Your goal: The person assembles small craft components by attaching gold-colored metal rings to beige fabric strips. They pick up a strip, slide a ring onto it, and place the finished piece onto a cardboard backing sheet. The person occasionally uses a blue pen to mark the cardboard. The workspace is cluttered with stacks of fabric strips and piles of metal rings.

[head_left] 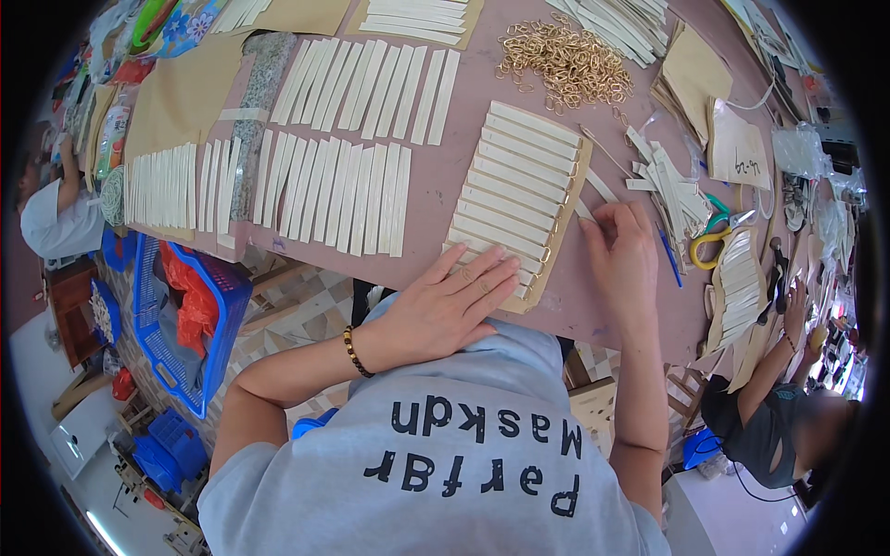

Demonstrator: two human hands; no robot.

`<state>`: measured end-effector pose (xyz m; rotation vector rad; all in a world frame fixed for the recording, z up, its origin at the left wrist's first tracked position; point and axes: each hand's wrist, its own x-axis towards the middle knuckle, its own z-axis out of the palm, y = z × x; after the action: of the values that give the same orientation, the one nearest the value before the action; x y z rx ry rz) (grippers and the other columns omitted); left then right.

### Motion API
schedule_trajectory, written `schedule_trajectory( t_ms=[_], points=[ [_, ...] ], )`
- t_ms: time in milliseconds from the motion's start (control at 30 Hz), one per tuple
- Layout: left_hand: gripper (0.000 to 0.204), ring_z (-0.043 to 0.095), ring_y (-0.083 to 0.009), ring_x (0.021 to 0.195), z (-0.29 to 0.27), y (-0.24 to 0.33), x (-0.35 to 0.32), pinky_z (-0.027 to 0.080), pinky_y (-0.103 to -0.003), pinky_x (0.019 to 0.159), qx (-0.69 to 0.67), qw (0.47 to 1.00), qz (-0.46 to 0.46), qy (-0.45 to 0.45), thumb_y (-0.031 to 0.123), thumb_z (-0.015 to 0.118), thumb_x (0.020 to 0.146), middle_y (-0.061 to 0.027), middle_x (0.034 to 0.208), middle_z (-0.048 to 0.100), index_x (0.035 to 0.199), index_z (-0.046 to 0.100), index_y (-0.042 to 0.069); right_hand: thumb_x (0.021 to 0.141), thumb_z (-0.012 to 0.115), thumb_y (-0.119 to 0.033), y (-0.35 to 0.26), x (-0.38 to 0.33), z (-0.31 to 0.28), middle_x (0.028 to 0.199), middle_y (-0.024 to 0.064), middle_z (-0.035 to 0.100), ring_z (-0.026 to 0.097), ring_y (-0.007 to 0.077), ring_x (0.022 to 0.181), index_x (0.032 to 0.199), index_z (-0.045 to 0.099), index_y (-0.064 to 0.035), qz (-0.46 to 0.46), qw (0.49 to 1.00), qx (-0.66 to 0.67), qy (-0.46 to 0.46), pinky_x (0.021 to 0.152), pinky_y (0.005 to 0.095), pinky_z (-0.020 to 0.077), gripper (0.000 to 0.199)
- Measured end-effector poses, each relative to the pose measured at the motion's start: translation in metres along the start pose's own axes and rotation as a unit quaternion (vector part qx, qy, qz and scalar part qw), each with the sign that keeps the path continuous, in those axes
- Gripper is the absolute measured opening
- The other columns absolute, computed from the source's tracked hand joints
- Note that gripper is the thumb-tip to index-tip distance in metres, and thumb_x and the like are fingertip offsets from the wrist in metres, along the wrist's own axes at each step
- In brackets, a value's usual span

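My left hand (pixel 461 295) lies flat with fingers stretched over the lower strips of a tan card (pixel 530 298). Off-white strips (pixel 515 178) lie across this card in a neat row, and gold metal rings (pixel 560 221) line their right ends. Just right of the card, my right hand (pixel 619 250) has curled fingers, with thumb and forefinger closed on the end of an off-white strip (pixel 584 211). Another loose strip (pixel 601 184) lies by its knuckles. A heap of gold metal links (pixel 565 63) sits beyond the card.
Rows of strips (pixel 338 195) cover the table's left side. To the right are a loose strip pile (pixel 669 185), a blue pen (pixel 668 255) and scissors (pixel 712 248) with yellow and teal handles. A blue basket (pixel 209 315) stands below left. Another person (pixel 779 417) works at right.
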<state>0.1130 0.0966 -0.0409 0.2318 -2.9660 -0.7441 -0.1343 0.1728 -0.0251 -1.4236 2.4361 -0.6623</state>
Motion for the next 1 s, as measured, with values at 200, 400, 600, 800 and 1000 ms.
schedule_trajectory(
  t_ms=[200, 400, 600, 800, 1000],
  points=[
    [0.069, 0.031, -0.0282, 0.145, 0.002, -0.001, -0.001, 0.02, -0.052, 0.118, 0.001, 1.0, -0.002, -0.012, 0.041, 0.063, 0.088, -0.0105, 0.153, 0.039, 0.143, 0.045, 0.003, 0.085, 0.069, -0.011, 0.003, -0.016, -0.033, 0.08, 0.0154, 0.063, 0.063, 0.0291, 0.065, 0.085, 0.061, 0.0005, 0.112, 0.983, 0.062, -0.135, 0.061, 0.0394, 0.0482, 0.014],
    [0.069, 0.03, -0.0278, 0.145, 0.001, 0.001, -0.002, 0.021, -0.052, 0.118, 0.009, 1.0, -0.009, -0.009, 0.042, 0.062, 0.088, -0.0096, 0.154, 0.039, 0.143, 0.045, 0.004, 0.088, 0.068, -0.014, -0.003, -0.037, -0.043, 0.082, 0.0157, 0.064, 0.065, 0.0325, 0.068, 0.09, 0.06, -0.0023, 0.011, 0.99, -0.029, -0.138, 0.06, 0.0424, 0.0493, 0.014],
    [0.072, 0.029, -0.0271, 0.146, 0.002, 0.0, -0.001, 0.02, -0.051, 0.118, 0.005, 1.0, -0.006, -0.016, 0.043, 0.062, 0.087, -0.0089, 0.155, 0.037, 0.145, 0.042, 0.005, 0.087, 0.068, -0.013, -0.006, -0.014, -0.036, 0.083, 0.0146, 0.065, 0.066, 0.0346, 0.072, 0.097, 0.057, -0.0053, -0.071, 0.987, -0.075, -0.124, 0.061, 0.0431, 0.051, 0.017],
    [0.07, 0.028, -0.0282, 0.146, 0.004, 0.0, -0.002, 0.018, -0.052, 0.118, -0.012, 1.0, -0.006, 0.001, 0.043, 0.062, 0.088, -0.0102, 0.155, 0.037, 0.142, 0.044, 0.004, 0.088, 0.069, -0.006, 0.012, -0.011, -0.023, 0.076, 0.0098, 0.065, 0.067, 0.0208, 0.067, 0.104, 0.053, -0.0037, 0.04, 0.978, 0.112, -0.174, 0.059, 0.0331, 0.0512, 0.023],
    [0.043, 0.056, -0.0287, 0.119, -0.002, 0.01, 0.002, 0.044, -0.042, 0.101, -0.281, 0.945, -0.067, 0.154, 0.025, 0.066, 0.091, -0.0188, 0.134, 0.052, 0.125, 0.058, 0.0, 0.094, 0.063, -0.002, -0.029, -0.057, -0.011, 0.085, 0.0063, 0.069, 0.063, 0.0085, 0.071, 0.115, 0.049, -0.002, 0.227, 0.778, 0.551, -0.198, 0.064, 0.0214, 0.0519, 0.025]
  ],
)
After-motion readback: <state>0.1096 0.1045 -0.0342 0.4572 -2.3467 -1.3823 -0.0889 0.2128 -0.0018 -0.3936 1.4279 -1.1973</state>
